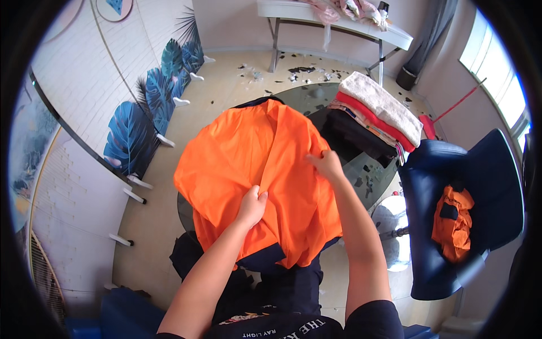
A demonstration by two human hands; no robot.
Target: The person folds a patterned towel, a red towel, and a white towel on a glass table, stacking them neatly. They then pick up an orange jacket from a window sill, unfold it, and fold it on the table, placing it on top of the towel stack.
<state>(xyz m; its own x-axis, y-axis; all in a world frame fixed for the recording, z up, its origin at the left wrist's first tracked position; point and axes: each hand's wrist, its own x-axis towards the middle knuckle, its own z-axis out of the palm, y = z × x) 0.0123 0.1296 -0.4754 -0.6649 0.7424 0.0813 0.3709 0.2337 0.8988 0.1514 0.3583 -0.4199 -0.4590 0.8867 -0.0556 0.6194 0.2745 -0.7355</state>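
Note:
An orange garment with dark navy edging [228,156] is spread over a round glass table [313,95], its lower edge hanging towards the person's lap. My left hand [253,206] grips a fold of the orange fabric near its middle. On the right side of the garment, my right hand [328,164] pinches the cloth between thumb and fingers. Beyond it, on the same table, stands a stack of folded clothes [372,118], with light grey on top, red beneath and black at the bottom.
A dark blue swivel chair [487,186] at the right holds a crumpled orange cloth item [453,220]. A white desk [288,10] bears pink fabric. Scraps litter the floor [228,80]. A red dustpan [427,126] stands near the window; printed panels [84,84] line the left.

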